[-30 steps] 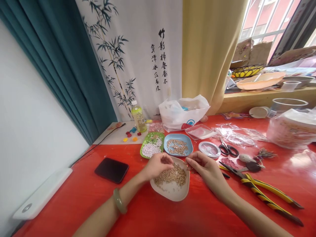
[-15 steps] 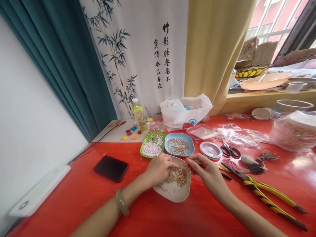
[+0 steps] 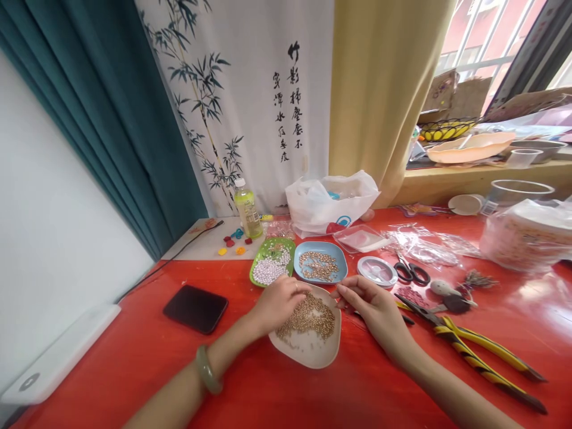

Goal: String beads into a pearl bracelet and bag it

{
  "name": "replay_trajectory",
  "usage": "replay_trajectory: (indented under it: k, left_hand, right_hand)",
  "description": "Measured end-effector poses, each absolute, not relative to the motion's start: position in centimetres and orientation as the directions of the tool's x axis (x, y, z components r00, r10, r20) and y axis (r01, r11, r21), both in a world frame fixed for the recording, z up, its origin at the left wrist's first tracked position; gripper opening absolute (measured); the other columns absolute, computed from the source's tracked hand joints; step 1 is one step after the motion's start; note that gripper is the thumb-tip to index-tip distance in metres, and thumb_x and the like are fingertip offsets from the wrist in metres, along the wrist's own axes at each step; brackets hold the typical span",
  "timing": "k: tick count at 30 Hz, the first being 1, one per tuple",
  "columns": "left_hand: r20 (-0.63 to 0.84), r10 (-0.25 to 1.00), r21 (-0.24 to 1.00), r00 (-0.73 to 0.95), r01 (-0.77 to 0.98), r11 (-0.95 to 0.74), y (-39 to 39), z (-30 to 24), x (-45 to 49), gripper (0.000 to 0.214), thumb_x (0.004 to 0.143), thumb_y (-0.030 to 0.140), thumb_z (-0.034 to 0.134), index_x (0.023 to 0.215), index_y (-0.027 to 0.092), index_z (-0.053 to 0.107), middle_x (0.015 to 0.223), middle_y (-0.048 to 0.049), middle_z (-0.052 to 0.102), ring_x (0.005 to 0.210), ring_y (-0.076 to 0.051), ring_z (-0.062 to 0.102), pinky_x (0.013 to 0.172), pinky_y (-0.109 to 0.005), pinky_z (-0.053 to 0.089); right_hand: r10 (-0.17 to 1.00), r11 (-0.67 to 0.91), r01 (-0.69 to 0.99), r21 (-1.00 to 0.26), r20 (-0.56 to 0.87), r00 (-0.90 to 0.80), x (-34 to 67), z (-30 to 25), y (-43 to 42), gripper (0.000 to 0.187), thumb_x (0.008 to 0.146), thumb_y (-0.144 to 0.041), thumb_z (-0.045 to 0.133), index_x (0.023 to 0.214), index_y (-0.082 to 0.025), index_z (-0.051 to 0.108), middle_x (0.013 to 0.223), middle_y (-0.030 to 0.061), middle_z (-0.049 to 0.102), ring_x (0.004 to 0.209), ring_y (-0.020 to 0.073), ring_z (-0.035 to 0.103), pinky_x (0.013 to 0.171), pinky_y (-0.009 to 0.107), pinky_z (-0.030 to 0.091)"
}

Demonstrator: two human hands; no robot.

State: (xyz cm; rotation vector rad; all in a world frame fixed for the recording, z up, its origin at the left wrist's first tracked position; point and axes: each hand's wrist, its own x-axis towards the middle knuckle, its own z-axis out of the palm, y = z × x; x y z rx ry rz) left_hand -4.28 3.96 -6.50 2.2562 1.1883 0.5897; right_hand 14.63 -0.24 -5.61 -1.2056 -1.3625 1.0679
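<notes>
A cream dish (image 3: 319, 356) of small gold beads (image 3: 308, 319) sits on the red table between my hands. Over its left rim is my left hand (image 3: 277, 302), fingers bent together, their tips above the beads. Whatever those fingers hold, if anything, is too small to see. At the right rim, my right hand (image 3: 369, 302) pinches thumb and forefinger together on something I cannot make out. Behind the dish stand a green tray (image 3: 254, 275) with white pearl beads (image 3: 270, 268) and a blue tray (image 3: 343, 271) with larger gold beads (image 3: 319, 266).
A black phone (image 3: 195, 308) lies left of my left arm. To the right are long-nosed pliers (image 3: 473, 348) with yellow-black handles, scissors (image 3: 412, 273) and a round clear case (image 3: 378, 271). A bottle (image 3: 248, 211) and a white plastic bag (image 3: 330, 205) stand at the back.
My left hand has drawn back leftward from my right hand, uncovering more of the gold beads. The right hand keeps its pinch by the rim. The whole view has shifted slightly.
</notes>
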Motion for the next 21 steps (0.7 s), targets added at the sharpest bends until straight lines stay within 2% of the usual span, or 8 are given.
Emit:
replay_trajectory:
  k: [3,7,9,12,21]
  left_hand:
    - [0.07,0.924,0.867,0.377,0.435,-0.243,4.3,-6.6,-4.2,0.012,0.072,0.019,0.055,0.081,0.016,0.062,0.079,-0.0037,0.062,0.075,-0.015,0.054,0.071,-0.027,0.042]
    - [0.023,0.948,0.969,0.319,0.225,-0.1,4.4,-7.3,-4.0,0.01,0.064,0.021,0.064,0.071,0.014,0.06,0.072,-0.0025,0.061,0.068,-0.013,0.055,0.067,-0.025,0.043]
    - [0.017,0.953,0.989,0.302,0.138,-0.061,4.3,-7.6,-3.8,0.012,0.063,0.023,0.065,0.07,0.013,0.06,0.07,-0.0023,0.061,0.066,-0.012,0.054,0.066,-0.024,0.042]
    - [-0.015,0.962,1.0,0.274,0.013,0.012,4.1,-7.8,-3.6,0.016,0.063,0.026,0.067,0.069,0.012,0.061,0.067,-0.0018,0.059,0.062,-0.01,0.052,0.062,-0.022,0.042]
    - [-0.154,0.954,0.901,0.256,-0.359,0.242,4.3,-7.7,-3.4,0.024,0.051,0.022,0.076,0.068,0.011,0.063,0.068,0.0002,0.06,0.063,-0.006,0.053,0.067,-0.019,0.042]
  right_hand:
    - [0.991,0.13,0.168,-0.977,0.132,0.006,14.7,-5.7,-0.2,0.025,0.075,-0.044,0.054,0.073,-0.019,0.055,0.069,0.0023,0.06,0.059,0.0137,0.055,0.056,0.026,0.046]
    - [0.959,0.264,0.291,-0.92,0.284,0.027,14.8,-5.9,-0.1,0.02,0.077,-0.039,0.053,0.072,-0.02,0.055,0.081,0.0044,0.059,0.073,0.0169,0.054,0.062,0.028,0.044]
    - [0.938,0.318,0.348,-0.882,0.347,0.024,14.7,-5.9,0.0,0.018,0.078,-0.037,0.053,0.07,-0.021,0.055,0.081,0.0043,0.057,0.076,0.0179,0.053,0.063,0.028,0.043]
    - [0.938,0.315,0.363,-0.877,0.346,0.021,14.3,-5.8,0.1,0.017,0.078,-0.036,0.053,0.07,-0.022,0.056,0.076,0.003,0.057,0.072,0.0172,0.053,0.061,0.027,0.043]
    - [0.982,0.189,0.153,-0.97,0.185,-0.039,11.3,-5.8,0.6,0.02,0.074,-0.039,0.055,0.076,-0.019,0.057,0.068,0.0013,0.058,0.06,0.0142,0.052,0.053,0.025,0.042]
